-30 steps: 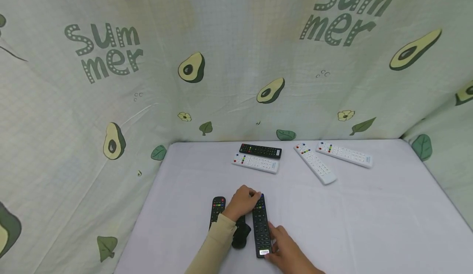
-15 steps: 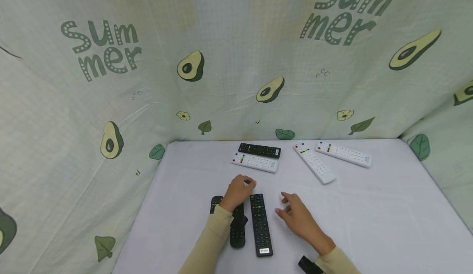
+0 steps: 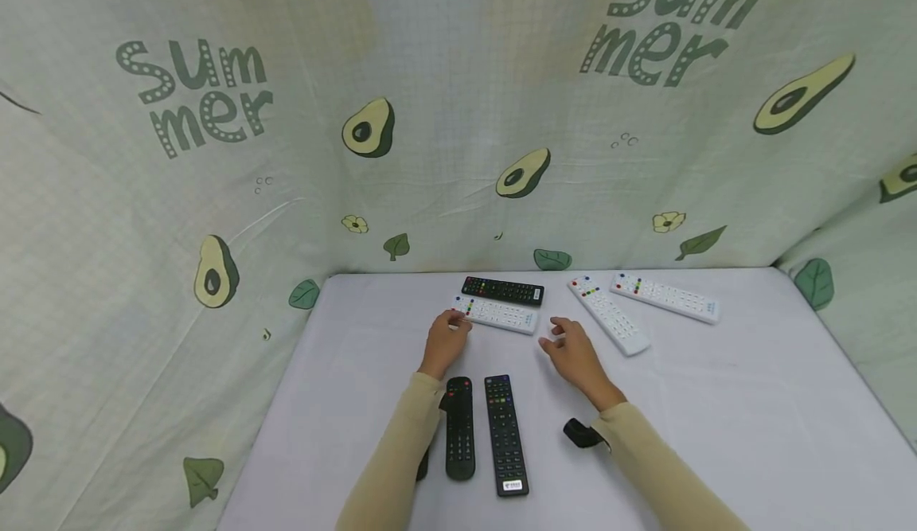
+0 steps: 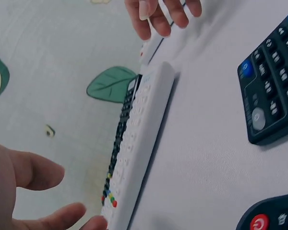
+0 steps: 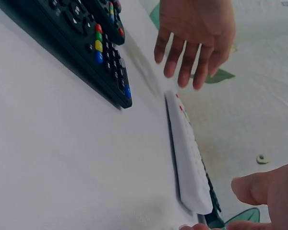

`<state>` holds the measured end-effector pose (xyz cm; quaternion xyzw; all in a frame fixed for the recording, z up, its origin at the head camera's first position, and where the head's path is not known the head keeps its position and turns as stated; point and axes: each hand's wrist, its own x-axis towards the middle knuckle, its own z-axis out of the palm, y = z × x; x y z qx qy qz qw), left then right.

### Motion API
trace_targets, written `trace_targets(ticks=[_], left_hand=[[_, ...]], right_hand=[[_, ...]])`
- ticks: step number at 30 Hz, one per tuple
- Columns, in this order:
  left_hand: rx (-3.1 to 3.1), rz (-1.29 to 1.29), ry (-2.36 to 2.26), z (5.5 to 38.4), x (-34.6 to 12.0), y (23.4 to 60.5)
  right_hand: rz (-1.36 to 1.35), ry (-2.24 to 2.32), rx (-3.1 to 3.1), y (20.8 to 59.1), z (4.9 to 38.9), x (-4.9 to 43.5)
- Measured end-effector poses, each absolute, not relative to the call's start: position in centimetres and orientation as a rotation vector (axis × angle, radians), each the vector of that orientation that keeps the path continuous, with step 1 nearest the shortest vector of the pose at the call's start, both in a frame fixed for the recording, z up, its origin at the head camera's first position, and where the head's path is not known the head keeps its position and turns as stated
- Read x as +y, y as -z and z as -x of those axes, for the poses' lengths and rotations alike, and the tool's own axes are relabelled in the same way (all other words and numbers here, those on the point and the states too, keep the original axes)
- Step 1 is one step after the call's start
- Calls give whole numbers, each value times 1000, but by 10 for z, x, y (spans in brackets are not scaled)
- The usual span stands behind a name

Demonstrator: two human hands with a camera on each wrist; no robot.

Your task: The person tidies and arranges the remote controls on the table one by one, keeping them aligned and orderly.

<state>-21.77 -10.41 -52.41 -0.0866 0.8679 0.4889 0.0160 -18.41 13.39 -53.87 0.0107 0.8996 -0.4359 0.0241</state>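
A white remote control with coloured buttons lies crosswise toward the back of the table, right in front of a black remote control. My left hand is at its left end, thumb and fingers apart in the left wrist view. Off its right end, my right hand hovers with relaxed fingers, holding nothing. In the right wrist view the white remote's side shows between the two hands. Nearer me, two black remotes, one rounded and one longer, lie lengthwise; another is mostly hidden by my left sleeve.
Two more white remotes, one slanted and one farther back, lie at the back right. An avocado-print cloth hangs behind the white tabletop. A black wrist device sits at my right sleeve.
Both hands have left the long black remote in front and moved forward to either end of the white remote. The right hand has let go of the black one, which stays on the table.
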Motion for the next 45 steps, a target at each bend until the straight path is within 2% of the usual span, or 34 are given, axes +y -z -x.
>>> trace_targets(ticks=[7,19,30,45], left_hand=[[2607,435,-1684,235,-110,533],[2527,491,-1771,246,-113,535],[2462,402,-1755,255,-113,540],[2411,364,-1803,239,-111,540]], right_hand=[[-42,1355,2769,546,210,128],[-11,1318,2798,560,231,119],[-11,1349,2816,562,231,120],[-142,1656,2805,570,213,122]])
